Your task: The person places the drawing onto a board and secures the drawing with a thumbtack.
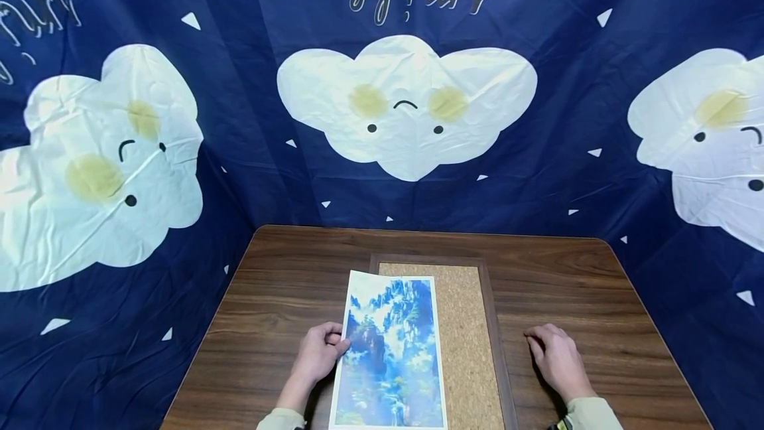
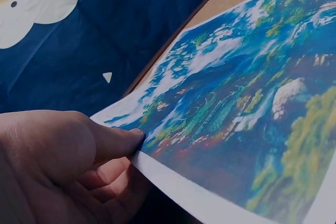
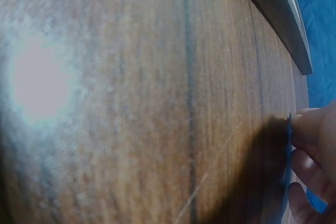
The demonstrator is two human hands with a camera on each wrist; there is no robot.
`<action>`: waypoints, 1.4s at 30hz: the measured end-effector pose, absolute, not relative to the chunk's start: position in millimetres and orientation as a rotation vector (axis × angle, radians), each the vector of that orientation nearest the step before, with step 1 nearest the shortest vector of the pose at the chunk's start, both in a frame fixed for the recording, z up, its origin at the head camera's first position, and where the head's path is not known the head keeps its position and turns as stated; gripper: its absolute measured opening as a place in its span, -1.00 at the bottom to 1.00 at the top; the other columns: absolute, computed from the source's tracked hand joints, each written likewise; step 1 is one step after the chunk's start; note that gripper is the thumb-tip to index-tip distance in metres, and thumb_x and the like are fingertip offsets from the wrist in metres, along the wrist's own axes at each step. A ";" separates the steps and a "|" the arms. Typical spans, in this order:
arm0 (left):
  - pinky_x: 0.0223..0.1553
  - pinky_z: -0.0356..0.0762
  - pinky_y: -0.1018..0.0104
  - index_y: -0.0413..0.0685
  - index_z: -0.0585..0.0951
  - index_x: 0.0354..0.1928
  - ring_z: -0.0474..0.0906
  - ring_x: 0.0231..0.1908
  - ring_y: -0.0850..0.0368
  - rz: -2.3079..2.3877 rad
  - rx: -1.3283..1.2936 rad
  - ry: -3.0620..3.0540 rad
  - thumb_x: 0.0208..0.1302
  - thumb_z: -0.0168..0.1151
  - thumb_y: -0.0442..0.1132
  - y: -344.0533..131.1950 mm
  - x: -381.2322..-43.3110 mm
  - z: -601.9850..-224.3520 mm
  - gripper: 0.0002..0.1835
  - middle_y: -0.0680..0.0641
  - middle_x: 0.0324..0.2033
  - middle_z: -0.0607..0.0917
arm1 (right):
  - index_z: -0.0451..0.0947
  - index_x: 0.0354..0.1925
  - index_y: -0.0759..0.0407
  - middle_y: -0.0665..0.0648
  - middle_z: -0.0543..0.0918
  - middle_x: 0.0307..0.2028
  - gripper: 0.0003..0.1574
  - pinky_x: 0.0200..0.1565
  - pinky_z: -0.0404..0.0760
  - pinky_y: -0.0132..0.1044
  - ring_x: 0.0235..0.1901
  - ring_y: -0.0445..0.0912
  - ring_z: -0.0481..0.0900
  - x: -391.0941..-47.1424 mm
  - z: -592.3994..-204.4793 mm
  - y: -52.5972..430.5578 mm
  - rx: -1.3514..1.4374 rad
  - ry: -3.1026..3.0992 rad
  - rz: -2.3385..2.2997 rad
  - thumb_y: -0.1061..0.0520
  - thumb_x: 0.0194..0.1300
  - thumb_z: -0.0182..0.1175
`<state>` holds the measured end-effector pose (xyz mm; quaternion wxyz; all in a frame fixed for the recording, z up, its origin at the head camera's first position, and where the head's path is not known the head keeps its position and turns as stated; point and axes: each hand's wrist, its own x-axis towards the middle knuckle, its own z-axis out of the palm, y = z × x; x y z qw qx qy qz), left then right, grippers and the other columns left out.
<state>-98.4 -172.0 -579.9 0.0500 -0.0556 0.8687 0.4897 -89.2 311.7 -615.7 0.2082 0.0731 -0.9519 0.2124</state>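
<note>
At its left edge, my left hand (image 1: pixel 321 352) pinches a printed landscape picture (image 1: pixel 390 350) of blue mountains and cloud, with a white border. The thumb lies on the printed face and the other fingers curl beneath, as the left wrist view shows. The sheet overlaps a framed cork board (image 1: pixel 468 337), covering most of its left part, and its held edge is lifted. To the right of the board, my right hand (image 1: pixel 556 358) rests on the wooden table, fingers loosely bent and holding nothing. Its fingertips (image 3: pixel 302 119) appear at the right edge of the right wrist view.
The brown wooden table (image 1: pixel 597 310) extends on both sides of the board. Dark blue cloth (image 1: pixel 239 85) printed with white clouds surrounds the table at the back and sides. The board's raised wooden frame (image 1: pixel 494 330) runs between the picture and my right hand.
</note>
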 end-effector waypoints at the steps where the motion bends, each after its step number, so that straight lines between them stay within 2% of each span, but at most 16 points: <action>1: -0.32 0.58 0.30 -0.27 0.74 -0.10 0.63 -0.43 0.20 1.481 -0.161 2.654 0.24 0.50 -0.36 -171.2 -98.3 -579.5 -0.78 0.01 -0.43 0.76 | 0.76 -0.32 0.13 0.06 0.74 -0.35 -0.78 -0.21 0.67 0.11 -0.28 0.07 0.73 -89.1 -615.6 311.6 0.201 -2.651 0.595 0.40 0.12 0.50; 12: -0.31 0.58 0.27 -0.26 0.74 -0.07 0.60 -0.46 0.24 1.415 -0.095 2.718 0.23 0.52 -0.31 -158.5 -98.7 -575.6 -0.73 0.07 -0.47 0.73 | 0.77 -0.31 0.11 0.07 0.75 -0.32 -0.79 -0.17 0.68 0.13 -0.24 0.10 0.74 -88.5 -614.1 308.6 0.177 -2.677 0.624 0.39 0.15 0.49; 23: -0.34 0.56 0.29 -0.29 0.73 -0.06 0.57 -0.51 0.26 1.407 -0.092 2.711 0.19 0.54 -0.35 -146.4 -98.0 -577.3 -0.70 0.10 -0.53 0.68 | 0.77 -0.31 0.12 0.06 0.75 -0.32 -0.81 -0.18 0.68 0.14 -0.24 0.10 0.75 -89.2 -610.4 306.0 0.174 -2.666 0.627 0.37 0.15 0.49; 30: -0.30 0.58 0.22 -0.27 0.73 -0.06 0.57 -0.51 0.27 1.392 -0.090 2.736 0.17 0.56 -0.34 -138.4 -101.1 -573.7 -0.69 0.09 -0.53 0.67 | 0.77 -0.29 0.13 0.10 0.75 -0.31 -0.84 -0.17 0.68 0.16 -0.23 0.14 0.75 -91.1 -607.3 303.8 0.158 -2.678 0.656 0.36 0.19 0.48; 37: -0.27 0.60 0.20 -0.25 0.74 -0.08 0.55 -0.52 0.29 1.356 -0.089 2.767 0.14 0.58 -0.35 -127.6 -103.0 -571.0 -0.69 0.13 -0.55 0.67 | 0.76 -0.33 0.16 0.08 0.74 -0.35 -0.82 -0.22 0.69 0.09 -0.30 0.08 0.75 -96.7 -606.9 301.0 0.200 -2.598 0.643 0.38 0.14 0.50; 42: -0.20 0.60 0.14 -0.22 0.74 -0.13 0.54 -0.46 0.25 1.332 -0.085 2.817 0.09 0.60 -0.36 -120.6 -103.6 -569.5 -0.70 0.15 -0.58 0.67 | 0.77 -0.33 0.16 0.06 0.73 -0.36 -0.82 -0.25 0.68 0.05 -0.33 0.04 0.75 -101.0 -605.6 298.4 0.217 -2.576 0.644 0.39 0.13 0.51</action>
